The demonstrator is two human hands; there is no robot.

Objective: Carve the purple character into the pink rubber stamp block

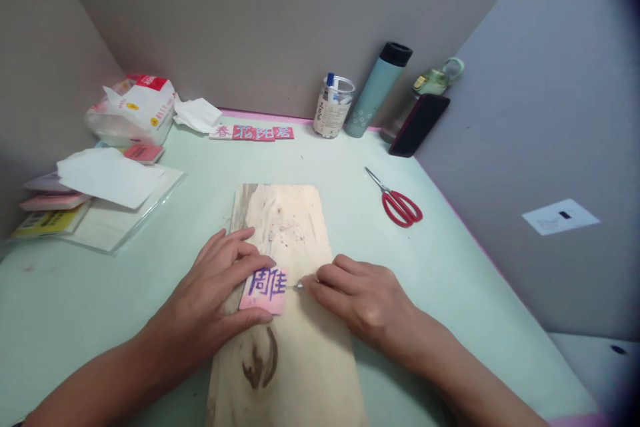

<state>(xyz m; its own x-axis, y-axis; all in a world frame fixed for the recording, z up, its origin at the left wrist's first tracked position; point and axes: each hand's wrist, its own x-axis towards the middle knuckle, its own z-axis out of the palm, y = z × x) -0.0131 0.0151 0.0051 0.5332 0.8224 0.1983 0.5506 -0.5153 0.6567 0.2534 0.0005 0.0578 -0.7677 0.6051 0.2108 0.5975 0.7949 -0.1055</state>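
A pink square block [263,303] with a blue-purple character lies on a wooden board [300,347]. My left hand [225,280] holds the block between its thumb at the lower edge and its fingers at the upper edge. From the right, my right hand [357,293] pinches a thin metal-tipped tool [299,285], whose tip meets the block's right edge. Most of the tool's handle is hidden inside that hand. Small crumbs [287,235] are scattered on the board above the block.
Red-handled scissors [400,205] lie to the right of the board. Behind stand a pen cup [330,110], a teal bottle [377,93] and a leaning phone [420,125]. Painted tiles [253,133], a plastic bag [137,110] and stacked papers [107,177] are at the back and left.
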